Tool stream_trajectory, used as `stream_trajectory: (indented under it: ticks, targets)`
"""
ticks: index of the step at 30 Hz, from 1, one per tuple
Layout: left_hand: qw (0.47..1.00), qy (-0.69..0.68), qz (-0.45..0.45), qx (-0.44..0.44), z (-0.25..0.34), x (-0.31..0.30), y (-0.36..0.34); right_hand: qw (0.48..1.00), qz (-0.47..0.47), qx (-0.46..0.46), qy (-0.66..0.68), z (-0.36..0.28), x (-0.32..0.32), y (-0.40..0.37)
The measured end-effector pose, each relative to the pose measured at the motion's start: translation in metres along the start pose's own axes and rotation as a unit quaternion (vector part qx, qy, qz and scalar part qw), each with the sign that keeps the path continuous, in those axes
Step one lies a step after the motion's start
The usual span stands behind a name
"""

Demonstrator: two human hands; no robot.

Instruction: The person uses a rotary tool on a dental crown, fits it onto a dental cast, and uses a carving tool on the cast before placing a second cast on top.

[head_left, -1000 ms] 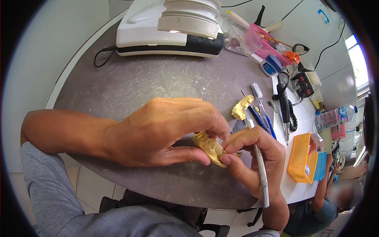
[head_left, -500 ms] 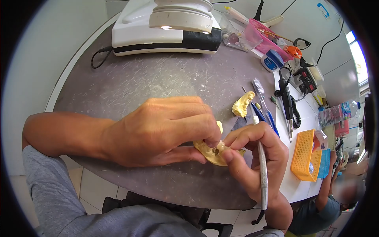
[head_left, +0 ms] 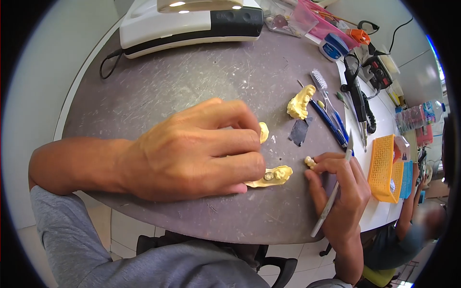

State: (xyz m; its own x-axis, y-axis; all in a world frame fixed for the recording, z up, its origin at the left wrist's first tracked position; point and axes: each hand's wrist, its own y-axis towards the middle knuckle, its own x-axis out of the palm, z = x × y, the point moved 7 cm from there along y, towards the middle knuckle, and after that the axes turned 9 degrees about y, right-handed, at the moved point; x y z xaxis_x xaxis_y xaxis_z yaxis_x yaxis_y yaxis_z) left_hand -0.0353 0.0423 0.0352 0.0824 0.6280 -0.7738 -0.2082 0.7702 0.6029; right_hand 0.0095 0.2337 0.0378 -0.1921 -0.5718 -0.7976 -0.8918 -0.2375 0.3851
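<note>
Near the front of the grey table, a yellow dental cast is held down, clamped at its left end by the left hand. Just right of it, a small tooth piece and a metal tool are gripped in the right hand.

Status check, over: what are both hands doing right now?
Left hand holding yellow dental cast on table. Right hand pinching small tooth piece, metal tool in same grip. Second cast lies apart, nothing in the way.
</note>
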Motion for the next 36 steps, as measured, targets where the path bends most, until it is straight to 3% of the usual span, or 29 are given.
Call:
stream_trajectory:
  ticks: [3, 6, 7, 12, 14, 21, 23, 24, 27, 29, 31, 36]
  targets:
    - [1.0, -0.001, 0.01, -0.016, 0.0, -0.001, 0.002, 0.994, 0.077, -0.076, -0.019, -0.014, -0.009, -0.016]
    - [0.999, 0.002, 0.012, -0.036, -0.002, 0.006, 0.0, 0.985, 0.137, -0.024, 0.099, -0.031, -0.016, -0.044]
    - [0.999, 0.005, 0.003, -0.032, -0.001, 0.008, 0.0, 0.983, 0.156, -0.059, 0.078, -0.036, -0.013, -0.051]
    - [0.999, 0.018, -0.033, -0.033, 0.002, 0.006, 0.001, 0.986, 0.114, -0.054, 0.111, -0.067, 0.016, -0.058]
    - [0.999, 0.017, -0.024, -0.039, 0.003, 0.004, 0.0, 0.958, 0.178, -0.065, 0.215, -0.067, 0.024, -0.06]
    - [0.997, 0.014, 0.003, -0.077, 0.012, 0.0, -0.004, 0.956, 0.22, -0.051, 0.185, -0.077, 0.042, -0.057]
    - [0.988, 0.019, -0.09, -0.125, 0.008, 0.005, -0.009, 0.952, 0.242, -0.03, 0.186, -0.074, 0.045, -0.061]
    - [0.988, 0.018, -0.092, -0.125, 0.008, 0.005, -0.009, 0.951, 0.243, -0.024, 0.191, -0.073, 0.045, -0.062]
    - [0.988, 0.009, -0.087, -0.13, 0.008, 0.007, -0.007, 0.952, 0.237, -0.025, 0.192, -0.075, 0.044, -0.06]
    - [0.991, -0.019, -0.002, -0.135, 0.009, 0.003, -0.006, 0.954, 0.231, -0.03, 0.187, -0.074, 0.045, -0.056]
    - [0.992, -0.028, 0.009, -0.124, 0.012, 0.004, -0.007, 0.954, 0.235, -0.075, 0.17, -0.077, 0.047, -0.055]
    - [0.992, -0.044, 0.027, -0.117, 0.014, 0.004, -0.008, 0.956, 0.21, -0.082, 0.189, -0.078, 0.048, -0.054]
